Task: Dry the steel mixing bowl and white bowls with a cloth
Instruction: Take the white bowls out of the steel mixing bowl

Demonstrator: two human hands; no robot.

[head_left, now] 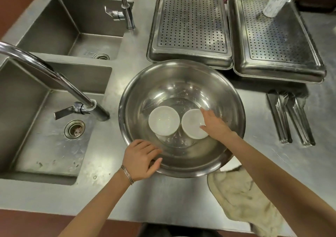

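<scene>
Head view, near to far. One cloth [241,200], cream and crumpled, lies on the steel bench [163,196] under the right forearm, its far edge tucked beneath the near rim of the steel mixing bowl [181,84]. Left hand [141,159]: fingers curled over the bowl's near-left rim, thumb on the outer wall, gripping it; bangles circle the wrist. Right hand [214,123]: reaches inside the bowl, fingers spread and partly open, closing on the right edge of the right white bowl [191,124]; how firm the grip is cannot be told. Two white bowls lie in the bottom of the mixing bowl, between the hands and just beyond the left one; the left white bowl [163,120] sits upright, free of both hands, almost touching its neighbour. To the left of the left hand: two sink basins, near basin [27,127] and far basin [72,28], each with one tap; the near tap [54,77] arches across the near basin. To the right of the right hand: several steel utensils [291,118] laid side by side, count uncertain. Beyond both hands: two inverted perforated steel trays, left tray [189,22] directly behind the mixing bowl, right tray [276,40] bearing one white paper roll [277,0].
</scene>
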